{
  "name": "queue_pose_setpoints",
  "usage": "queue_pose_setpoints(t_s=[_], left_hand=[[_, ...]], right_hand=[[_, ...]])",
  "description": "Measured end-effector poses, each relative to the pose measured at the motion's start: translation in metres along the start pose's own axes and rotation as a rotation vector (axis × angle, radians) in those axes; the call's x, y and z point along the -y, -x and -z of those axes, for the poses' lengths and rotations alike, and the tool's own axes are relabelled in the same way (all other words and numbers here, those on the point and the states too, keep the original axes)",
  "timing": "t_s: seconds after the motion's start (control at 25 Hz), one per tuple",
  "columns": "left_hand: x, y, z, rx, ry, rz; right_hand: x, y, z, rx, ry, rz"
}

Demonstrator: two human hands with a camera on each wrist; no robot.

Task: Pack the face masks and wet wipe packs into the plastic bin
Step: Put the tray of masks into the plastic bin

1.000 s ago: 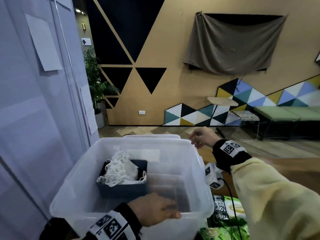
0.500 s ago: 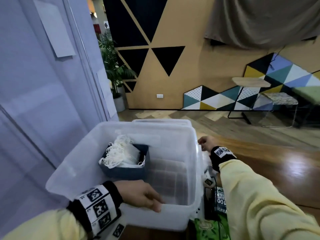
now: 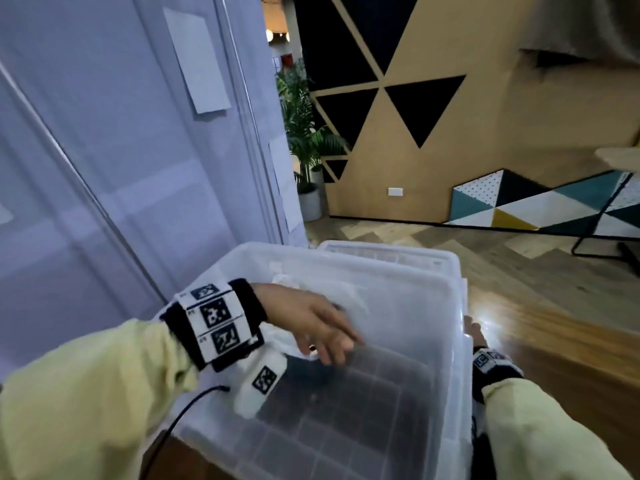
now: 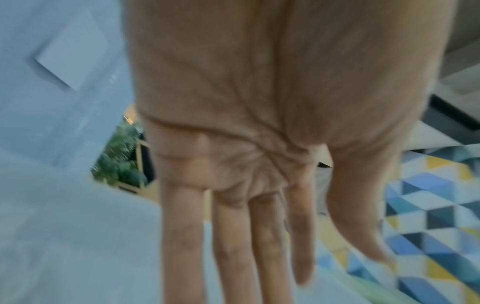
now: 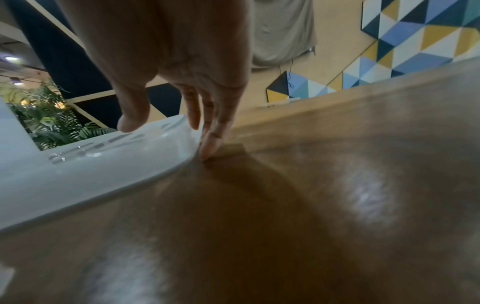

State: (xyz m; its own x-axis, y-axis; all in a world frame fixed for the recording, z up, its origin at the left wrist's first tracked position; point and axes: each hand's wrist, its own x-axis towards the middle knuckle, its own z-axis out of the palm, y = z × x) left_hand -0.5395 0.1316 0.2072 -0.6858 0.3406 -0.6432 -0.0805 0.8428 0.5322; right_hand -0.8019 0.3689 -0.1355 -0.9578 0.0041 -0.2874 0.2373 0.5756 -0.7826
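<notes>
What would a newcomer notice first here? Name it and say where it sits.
The big clear plastic bin fills the lower middle of the head view. The left hand hovers open over it, fingers spread. The right hand is at the bin's right edge, fingertips down on the wooden table.

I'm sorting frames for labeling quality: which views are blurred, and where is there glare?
Head view: the left hand over the plastic bin is smeared by motion, with a bright glare spot on the wooden tabletop. Left wrist view: fingers and background blurred throughout. Right wrist view: the right hand is fairly clear; the tabletop is soft with glare patches.
</notes>
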Motion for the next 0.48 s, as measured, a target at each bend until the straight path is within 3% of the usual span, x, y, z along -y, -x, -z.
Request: queue_pose_setpoints(t_s=[0.04, 0.12, 0.28, 0.36, 0.48], left_hand=[[-0.001, -0.009, 0.024, -0.118, 0.034, 0.014], [-0.004, -0.03, 0.061, -0.317, 0.001, 0.038], [-0.012, -0.086, 0.1, -0.596, -0.455, 0.057], [-0.013, -0.119, 0.11, -0.613, -0.495, 0.059], [-0.008, -0.161, 0.127, -0.433, -0.465, 0.189]], right_hand=[[0.043, 0.055, 0.018, -0.021, -0.083, -0.046], [0.067, 0.102, 0.032, -0.022, -0.018, -0.069], [0.075, 0.09, 0.036, -0.011, 0.077, -0.152], [0.082, 0.088, 0.04, -0.032, 0.142, -0.141], [0.092, 0.065, 0.061, -0.085, 0.074, -0.04]])
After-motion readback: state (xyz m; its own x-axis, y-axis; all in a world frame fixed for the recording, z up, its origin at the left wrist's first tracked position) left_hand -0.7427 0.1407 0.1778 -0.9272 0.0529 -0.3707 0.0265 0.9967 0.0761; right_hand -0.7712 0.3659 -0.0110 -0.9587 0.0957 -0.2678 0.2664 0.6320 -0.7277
